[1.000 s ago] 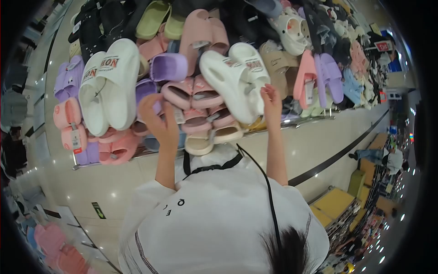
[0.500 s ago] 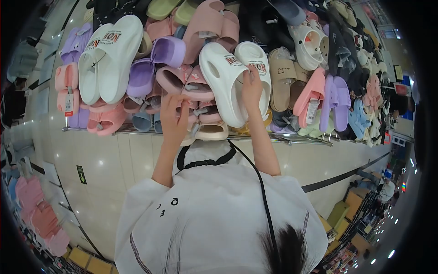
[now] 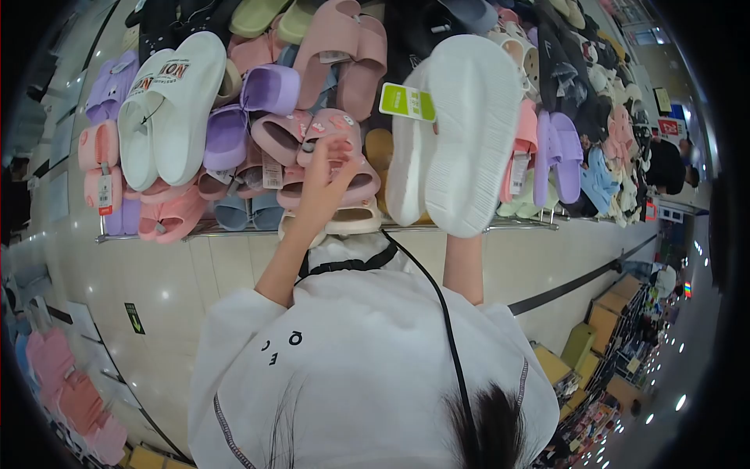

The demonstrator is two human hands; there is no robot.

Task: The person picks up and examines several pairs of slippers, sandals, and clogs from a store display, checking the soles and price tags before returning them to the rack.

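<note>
A pair of white slippers [image 3: 476, 141] is raised in front of me on the right, soles turned toward my face. My right forearm [image 3: 464, 266] runs up behind them, and the hand gripping the pair is hidden by the soles. A green and white tag [image 3: 407, 102] sticks out from their left side. My left hand [image 3: 332, 172] holds nothing; its fingers are apart and slightly bent, right in front of pink slippers [image 3: 332, 129] with small decorations. Below that hand lies a cream slipper [image 3: 353, 218].
Another white pair with printed lettering [image 3: 173, 117] stands to the left, beside purple slippers [image 3: 226, 137]. Pink, blue and dark footwear crowds the rack, whose metal rail [image 3: 523, 227] runs along the front. A black cord [image 3: 437, 289] hangs over my white shirt.
My right hand has lifted the white slippers off the display and turned them, so the soles now face me and the tag shows. My left hand has moved slightly right and inward.
</note>
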